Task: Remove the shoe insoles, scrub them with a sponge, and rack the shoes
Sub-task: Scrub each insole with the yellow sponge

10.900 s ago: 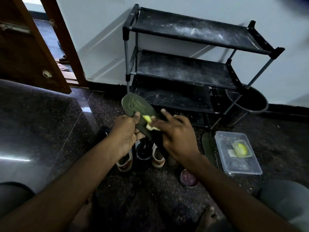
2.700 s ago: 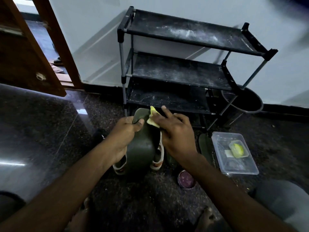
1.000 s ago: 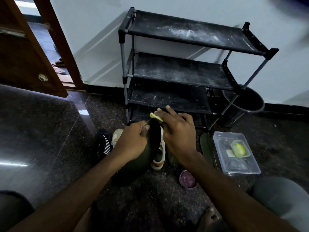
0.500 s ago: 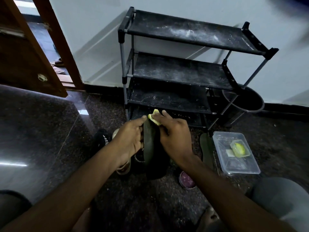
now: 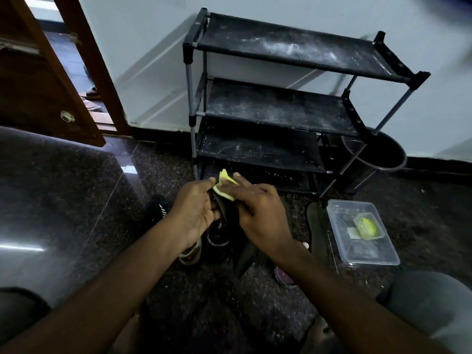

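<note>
My left hand point(image 5: 195, 213) grips the top end of a dark green insole point(image 5: 244, 256), which hangs edge-on between my hands. With my right hand point(image 5: 258, 213) I press a yellow sponge point(image 5: 224, 186) against the insole's upper end. Beneath my hands, shoes point(image 5: 194, 251) stand on the floor, partly hidden. A second dark insole point(image 5: 318, 226) lies flat on the floor to the right. The black shoe rack point(image 5: 281, 108) stands against the wall, its shelves bare and dusty.
A clear plastic tub point(image 5: 362, 231) with a small yellow-green container lies right of the insole. A small round dish point(image 5: 284, 275) sits near my right wrist. A dark bucket point(image 5: 375, 152) stands beside the rack. An open wooden door point(image 5: 38, 72) is at far left.
The insole has turned from showing its flat face to edge-on and hangs lower. My hands have come closer together, with the sponge staying at the insole's top end.
</note>
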